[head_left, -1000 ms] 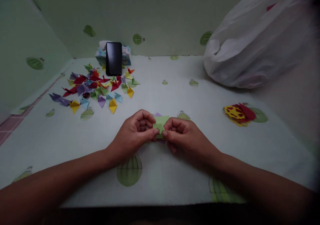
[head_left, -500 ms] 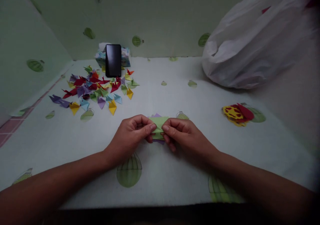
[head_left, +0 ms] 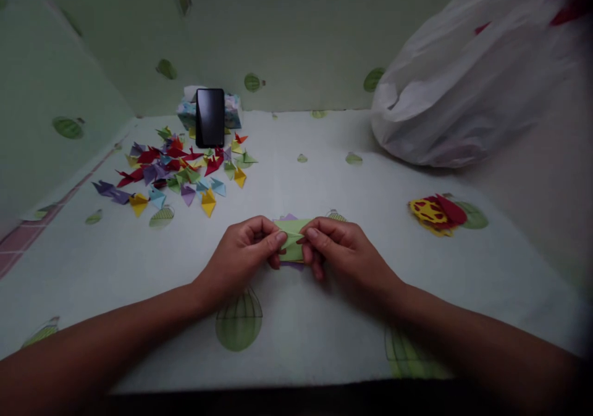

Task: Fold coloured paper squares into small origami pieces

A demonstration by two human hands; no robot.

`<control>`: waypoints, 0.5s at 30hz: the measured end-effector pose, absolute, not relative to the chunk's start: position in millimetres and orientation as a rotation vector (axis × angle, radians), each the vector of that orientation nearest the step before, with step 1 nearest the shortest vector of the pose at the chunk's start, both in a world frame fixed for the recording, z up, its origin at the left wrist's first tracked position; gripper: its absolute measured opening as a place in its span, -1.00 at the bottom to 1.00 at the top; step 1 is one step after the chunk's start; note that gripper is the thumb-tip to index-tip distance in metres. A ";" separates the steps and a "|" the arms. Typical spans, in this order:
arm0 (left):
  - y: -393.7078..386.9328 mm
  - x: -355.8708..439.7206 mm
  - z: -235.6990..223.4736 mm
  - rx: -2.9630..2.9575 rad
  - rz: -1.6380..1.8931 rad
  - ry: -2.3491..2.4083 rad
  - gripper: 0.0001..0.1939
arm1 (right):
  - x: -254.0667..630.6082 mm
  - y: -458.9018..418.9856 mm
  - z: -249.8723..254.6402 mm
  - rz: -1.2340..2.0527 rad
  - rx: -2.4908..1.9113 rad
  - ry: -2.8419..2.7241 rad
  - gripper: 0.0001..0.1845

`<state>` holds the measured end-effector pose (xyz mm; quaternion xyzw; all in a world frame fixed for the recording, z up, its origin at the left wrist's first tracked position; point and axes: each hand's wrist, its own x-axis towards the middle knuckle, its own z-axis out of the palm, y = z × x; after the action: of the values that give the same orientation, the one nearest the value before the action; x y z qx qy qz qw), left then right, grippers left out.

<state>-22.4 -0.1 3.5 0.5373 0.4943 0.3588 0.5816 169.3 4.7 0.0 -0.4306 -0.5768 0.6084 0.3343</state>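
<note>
Table (head_left: 343,323) is carrying everything: white plastic bag (head_left: 445,107) is slumping back right, origami birds (head_left: 187,174) are spreading left. My left hand (head_left: 243,249) and right hand (head_left: 345,249) are curling nearly closed, pinching. Tissue box (head_left: 233,112) is sitting behind smartphone (head_left: 210,118). Both pinches are holding folded light-green paper (head_left: 291,253), mid-table, purple paper (head_left: 293,266) showing beneath.

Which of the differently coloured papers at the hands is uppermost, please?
The light green paper, held between left hand and right hand; purple paper merely peeks out beneath.

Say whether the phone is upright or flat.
Upright: the phone stands on end before the tissue box, screen facing the camera.
</note>
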 end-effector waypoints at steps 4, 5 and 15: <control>-1.4 -21.8 0.1 1.212 0.890 1.158 -0.77 | 168.2 6.5 -3.3 1.661 -1.064 -1.406 -0.77; -1.6 -21.4 -0.3 1.208 0.887 1.150 -0.78 | 167.7 6.9 -3.9 1.679 -1.056 -1.393 -0.78; -3.8 -19.1 0.6 1.172 0.770 1.006 -0.81 | 167.0 7.2 -4.2 1.677 -1.065 -1.342 -0.81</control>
<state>-19.1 -3.8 0.6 0.5158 0.4428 0.3388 0.6504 167.0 7.2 -4.2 -0.4137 -0.5213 0.6517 0.3637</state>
